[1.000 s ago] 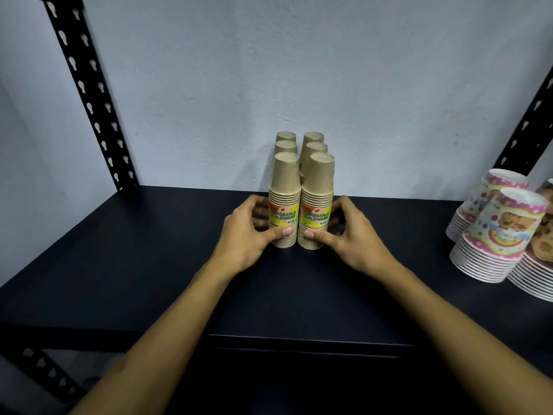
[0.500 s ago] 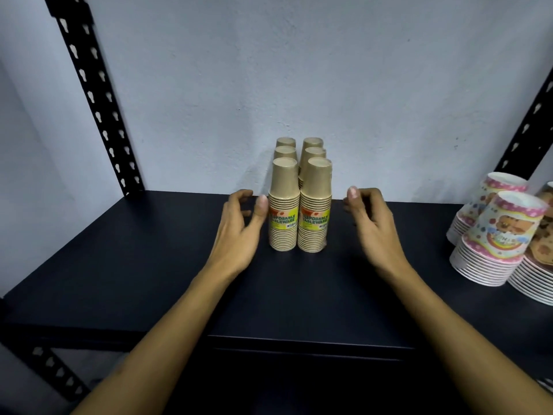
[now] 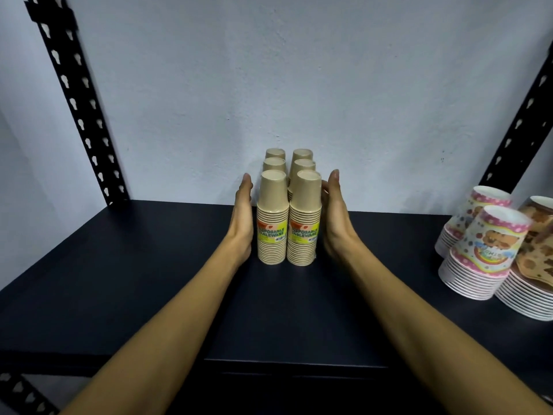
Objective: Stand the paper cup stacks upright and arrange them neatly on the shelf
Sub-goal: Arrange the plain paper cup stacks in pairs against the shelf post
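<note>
- Paper cup stacks (image 3: 288, 217), centre of the shelf: plain tan-brown kraft, six stacks. The two nearest carry a yellow-green label with an orange-red top band and pale lettering.
- Shelf (image 3: 119, 265): matte black, very dark navy where light falls.
- Wall (image 3: 299, 70) behind: pale grey-blue, lightly mottled.
- Shelf posts (image 3: 74, 94), far left and far right: black, with a repeating pattern of pale keyhole slots.
- Party cups (image 3: 484, 253), right: white with pink polka-dot bands, a brown bear and a rainbow.
- Plates (image 3: 535, 283), far right: white rims, brown bear print.
</note>
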`<state>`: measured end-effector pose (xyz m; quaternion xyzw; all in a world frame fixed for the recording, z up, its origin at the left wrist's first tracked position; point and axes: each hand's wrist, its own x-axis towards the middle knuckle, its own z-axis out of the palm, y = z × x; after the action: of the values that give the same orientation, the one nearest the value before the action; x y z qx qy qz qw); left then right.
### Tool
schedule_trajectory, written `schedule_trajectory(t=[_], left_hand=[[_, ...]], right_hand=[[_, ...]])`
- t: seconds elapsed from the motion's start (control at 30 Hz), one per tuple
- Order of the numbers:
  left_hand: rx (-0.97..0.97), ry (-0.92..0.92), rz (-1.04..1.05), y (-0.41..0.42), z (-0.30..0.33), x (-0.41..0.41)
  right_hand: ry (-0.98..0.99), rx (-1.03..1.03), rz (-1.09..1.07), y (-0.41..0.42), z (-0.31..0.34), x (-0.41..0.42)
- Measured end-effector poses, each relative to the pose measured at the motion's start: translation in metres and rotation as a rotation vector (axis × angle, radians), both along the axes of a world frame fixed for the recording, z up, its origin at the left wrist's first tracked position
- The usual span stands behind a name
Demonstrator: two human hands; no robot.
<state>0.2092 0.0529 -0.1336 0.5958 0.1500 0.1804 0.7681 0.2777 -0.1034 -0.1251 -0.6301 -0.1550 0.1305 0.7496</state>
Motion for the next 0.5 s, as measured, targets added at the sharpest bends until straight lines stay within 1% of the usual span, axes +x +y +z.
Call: schedule_trajectory(t=[0.1,0.23,0.5], left_hand=[[-0.098,-0.051,-0.064,-0.009,0.007,-0.002],[-0.146,-0.104,-0.141,-0.01,0.002,0.005],[-0.222,-0.116,-0.166,-0.009,-0.001,0.005]], right_hand=[[0.007,0.025,0.007,0.009,-0.001,-0.016],[0.034,0.061,0.008,0.016,-0.01,-0.013],[0.114,0.05,-0.01,0.016,-0.016,-0.01]])
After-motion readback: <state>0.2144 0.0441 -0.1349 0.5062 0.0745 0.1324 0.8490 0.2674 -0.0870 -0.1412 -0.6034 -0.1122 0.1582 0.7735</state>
